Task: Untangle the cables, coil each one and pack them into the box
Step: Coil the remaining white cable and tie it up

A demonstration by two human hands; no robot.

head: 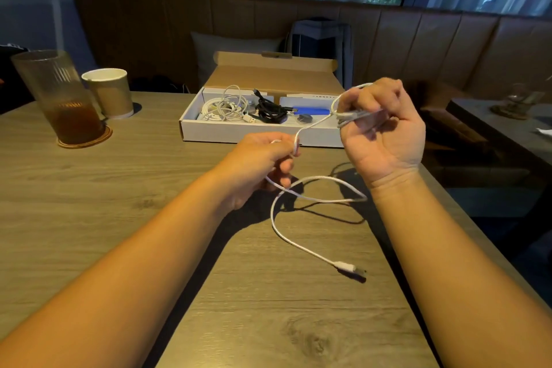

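Both bare hands are raised over a grey-brown wood-grain table. The right hand is closed around several loops of a thin white braided cable, wound about its fingers. From there the cable runs down-left to the left hand, which pinches it between thumb and fingers. Below the hands the slack crosses itself in a loose loop and ends in a white USB plug near the table's right edge. At the far edge sits an open white cardboard box with its brown lid flap up, holding a white cable bundle and a black cable bundle. Near the far left corner stand a ribbed glass of amber drink on a coaster and a tan paper cup.
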